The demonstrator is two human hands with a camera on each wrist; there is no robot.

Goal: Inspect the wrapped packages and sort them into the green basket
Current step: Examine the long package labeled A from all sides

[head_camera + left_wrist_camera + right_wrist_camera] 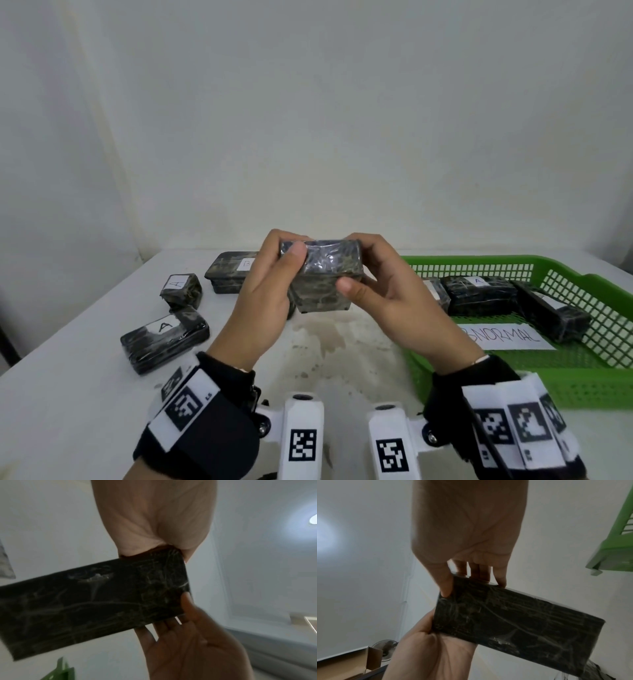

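I hold one dark film-wrapped package (325,277) up above the middle of the white table (68,394). My left hand (291,250) grips its left end, thumb on the near face. My right hand (358,263) grips its right end, thumb on the front and fingers over the top. No label shows on this package. The left wrist view has the package (94,601) under my left palm (154,520). From the right wrist, the package (513,622) sits below my right palm (467,527). The green basket (513,387) stands to the right.
In the basket lie a package marked A (479,294), a long dark one (551,315), a third partly hidden by my right hand, and a paper sign reading ABNORMAL (507,337). On the table's left lie a small A package (180,289), a flat A package (164,337) and a B box (229,270).
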